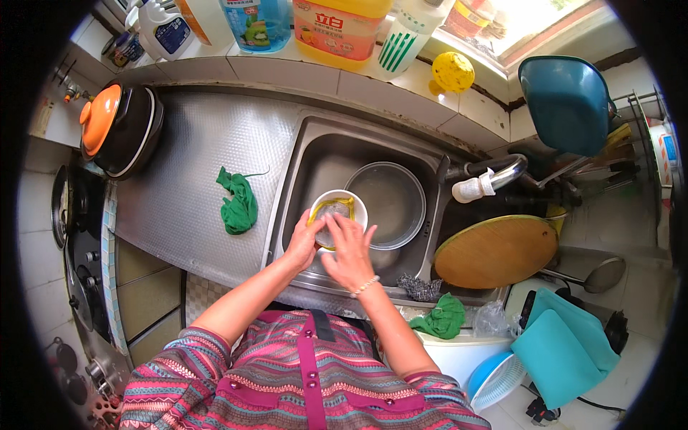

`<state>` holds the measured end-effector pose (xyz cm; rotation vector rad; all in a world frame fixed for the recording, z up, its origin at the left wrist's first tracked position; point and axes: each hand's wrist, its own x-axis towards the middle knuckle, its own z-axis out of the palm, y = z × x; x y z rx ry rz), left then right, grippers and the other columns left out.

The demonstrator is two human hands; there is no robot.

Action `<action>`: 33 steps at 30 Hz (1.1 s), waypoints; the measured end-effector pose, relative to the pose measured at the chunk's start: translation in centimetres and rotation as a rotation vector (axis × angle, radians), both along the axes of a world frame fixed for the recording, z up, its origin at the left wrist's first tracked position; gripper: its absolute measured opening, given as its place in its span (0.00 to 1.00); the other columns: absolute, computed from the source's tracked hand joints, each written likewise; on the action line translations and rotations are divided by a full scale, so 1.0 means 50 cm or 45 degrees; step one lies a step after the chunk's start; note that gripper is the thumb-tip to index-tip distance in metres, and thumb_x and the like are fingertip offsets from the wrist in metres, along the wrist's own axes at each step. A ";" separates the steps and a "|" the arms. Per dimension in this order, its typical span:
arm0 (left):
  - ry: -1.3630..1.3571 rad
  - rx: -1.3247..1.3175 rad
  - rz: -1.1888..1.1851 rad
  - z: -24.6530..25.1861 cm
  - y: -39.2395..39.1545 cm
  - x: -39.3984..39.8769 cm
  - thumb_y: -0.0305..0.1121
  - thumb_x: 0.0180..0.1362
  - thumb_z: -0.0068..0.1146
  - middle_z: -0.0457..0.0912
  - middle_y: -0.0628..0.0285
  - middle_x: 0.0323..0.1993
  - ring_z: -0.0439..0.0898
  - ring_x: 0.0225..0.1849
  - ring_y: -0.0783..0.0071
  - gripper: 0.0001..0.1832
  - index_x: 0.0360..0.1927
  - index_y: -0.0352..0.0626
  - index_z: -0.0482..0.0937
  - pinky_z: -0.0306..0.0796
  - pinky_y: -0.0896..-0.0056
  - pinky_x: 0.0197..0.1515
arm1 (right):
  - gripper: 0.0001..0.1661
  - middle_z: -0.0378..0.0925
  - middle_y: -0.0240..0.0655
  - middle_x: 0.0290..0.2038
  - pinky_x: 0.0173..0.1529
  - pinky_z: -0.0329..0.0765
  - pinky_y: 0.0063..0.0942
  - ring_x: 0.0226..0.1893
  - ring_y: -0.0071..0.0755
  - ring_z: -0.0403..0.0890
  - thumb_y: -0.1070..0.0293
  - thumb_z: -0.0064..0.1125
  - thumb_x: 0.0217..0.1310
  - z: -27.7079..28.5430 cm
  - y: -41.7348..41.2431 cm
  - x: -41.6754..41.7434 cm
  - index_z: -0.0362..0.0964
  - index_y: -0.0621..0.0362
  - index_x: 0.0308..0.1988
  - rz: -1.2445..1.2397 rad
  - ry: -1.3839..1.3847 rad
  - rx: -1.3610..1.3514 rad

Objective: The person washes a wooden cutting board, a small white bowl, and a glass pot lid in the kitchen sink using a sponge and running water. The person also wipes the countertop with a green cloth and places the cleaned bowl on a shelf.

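My left hand (303, 242) grips the left rim of a small white bowl (361, 207) over the metal sink (322, 156). Inside the bowl lies a grey scouring pad with yellow edging (330, 208). The fingertips of my right hand (349, 252) press on the pad, with the thumb spread apart; whether they grip it I cannot tell. Behind the bowl, a round basin holding water (389, 199) stands in the sink. A crumpled green cloth (238, 204) lies on the steel drainboard (183, 188) to the left.
The faucet (500, 176) reaches in from the right. A round wooden cutting board (494, 252) leans beside the sink. Steel wool (419, 287) and another green cloth (443, 317) lie at the near right edge. An orange-lidded pot (115, 129) stands left; detergent bottles (336, 32) line the sill.
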<state>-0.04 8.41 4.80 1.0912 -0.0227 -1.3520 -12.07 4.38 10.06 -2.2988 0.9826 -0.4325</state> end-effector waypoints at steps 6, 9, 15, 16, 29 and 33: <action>-0.008 -0.113 0.088 -0.003 0.009 0.023 0.44 0.64 0.45 0.72 0.61 0.43 0.70 0.47 0.74 0.18 0.51 0.43 0.66 0.66 0.68 0.52 | 0.33 0.64 0.39 0.58 0.63 0.42 0.68 0.60 0.42 0.61 0.64 0.60 0.46 -0.066 0.045 0.039 0.66 0.57 0.55 0.095 -0.087 0.120; -0.385 0.031 -0.018 0.005 0.028 0.052 0.34 0.60 0.48 0.74 0.61 0.41 0.72 0.44 0.75 0.16 0.51 0.41 0.68 0.66 0.71 0.50 | 0.32 0.69 0.36 0.55 0.64 0.46 0.67 0.58 0.40 0.65 0.63 0.64 0.44 -0.069 0.034 -0.037 0.68 0.57 0.53 0.462 0.144 -0.163; -0.424 0.108 -0.252 0.020 -0.001 0.077 0.34 0.59 0.49 0.76 0.65 0.36 0.72 0.41 0.78 0.12 0.42 0.40 0.74 0.65 0.75 0.47 | 0.34 0.73 0.38 0.50 0.60 0.65 0.46 0.52 0.43 0.71 0.70 0.69 0.33 -0.045 0.030 -0.007 0.71 0.60 0.47 0.327 -0.159 -0.105; -0.416 0.131 -0.231 0.006 0.002 0.070 0.35 0.59 0.49 0.76 0.65 0.36 0.71 0.41 0.78 0.12 0.42 0.40 0.74 0.65 0.75 0.47 | 0.33 0.73 0.39 0.49 0.58 0.69 0.41 0.51 0.44 0.72 0.71 0.69 0.34 -0.055 0.040 0.003 0.71 0.61 0.47 0.309 -0.206 -0.037; -0.826 0.002 -0.329 -0.069 0.018 0.087 0.38 0.56 0.50 0.78 0.59 0.37 0.77 0.42 0.71 0.18 0.46 0.36 0.71 0.68 0.70 0.47 | 0.23 0.76 0.44 0.42 0.53 0.73 0.39 0.47 0.50 0.75 0.83 0.57 0.36 -0.121 0.065 0.004 0.72 0.64 0.41 0.221 -0.458 -0.040; -0.637 0.186 -0.339 0.018 0.009 0.069 0.38 0.56 0.51 0.78 0.59 0.38 0.77 0.39 0.72 0.19 0.47 0.36 0.71 0.70 0.71 0.47 | 0.21 0.76 0.44 0.42 0.56 0.70 0.40 0.49 0.50 0.74 0.82 0.56 0.40 -0.116 0.041 -0.005 0.72 0.63 0.41 0.151 -0.421 0.096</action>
